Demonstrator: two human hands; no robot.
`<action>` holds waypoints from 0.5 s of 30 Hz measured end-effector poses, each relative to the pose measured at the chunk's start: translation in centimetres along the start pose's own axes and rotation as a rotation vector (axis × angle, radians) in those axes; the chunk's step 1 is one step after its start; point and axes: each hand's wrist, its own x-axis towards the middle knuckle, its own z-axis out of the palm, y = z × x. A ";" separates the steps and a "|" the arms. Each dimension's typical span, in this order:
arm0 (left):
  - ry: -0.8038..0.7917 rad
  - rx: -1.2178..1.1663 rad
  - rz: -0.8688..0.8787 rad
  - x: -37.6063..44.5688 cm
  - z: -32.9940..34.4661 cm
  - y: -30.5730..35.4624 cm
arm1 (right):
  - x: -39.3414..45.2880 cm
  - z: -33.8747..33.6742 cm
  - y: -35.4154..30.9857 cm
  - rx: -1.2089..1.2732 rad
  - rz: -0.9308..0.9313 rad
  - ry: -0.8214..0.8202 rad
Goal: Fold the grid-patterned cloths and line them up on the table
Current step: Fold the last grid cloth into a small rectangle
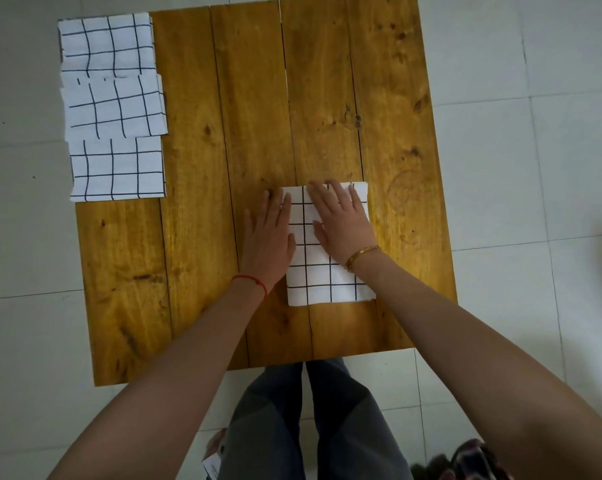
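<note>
A folded grid-patterned cloth lies on the wooden table, right of centre toward the near edge. The right hand rests flat on it, fingers straight, gripping nothing. The left hand lies flat at the cloth's left edge, fingers extended, fingertips overlapping the fabric. Three folded cloths sit in a column along the far left edge, touching or slightly overlapping.

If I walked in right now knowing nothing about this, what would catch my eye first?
Probably the two hands, the left hand and right hand, pressed flat on a white grid-patterned cloth near the middle of the wooden table. Next, the three folded cloths lined up in a column along the table's far left edge, slightly overlapping one another.
</note>
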 end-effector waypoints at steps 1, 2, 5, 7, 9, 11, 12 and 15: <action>-0.008 0.022 0.001 0.5 -0.1 -0.1 | 0.3 0.2 -0.4 -0.020 -0.012 -0.044; -0.017 0.044 0.003 0.9 -0.2 -0.2 | 0.6 0.4 -0.7 -0.042 -0.017 -0.076; -0.048 0.086 0.002 1.6 -0.2 -0.4 | 1.1 0.8 -1.2 -0.090 -0.017 -0.108; -0.064 0.083 -0.003 1.8 0.0 -0.6 | 1.1 1.0 -0.9 -0.119 -0.009 -0.136; -0.065 0.085 -0.004 1.7 0.2 -0.6 | 1.1 1.1 -0.3 -0.131 0.002 -0.144; -0.061 0.088 -0.007 1.6 0.3 -0.7 | 0.9 1.2 0.3 -0.153 0.031 -0.140; -0.058 0.085 -0.008 1.6 0.4 -0.8 | 0.6 1.2 0.8 -0.170 0.058 -0.141; -0.056 0.081 0.001 1.5 0.4 -0.9 | -0.7 1.4 2.9 -0.172 0.191 -0.109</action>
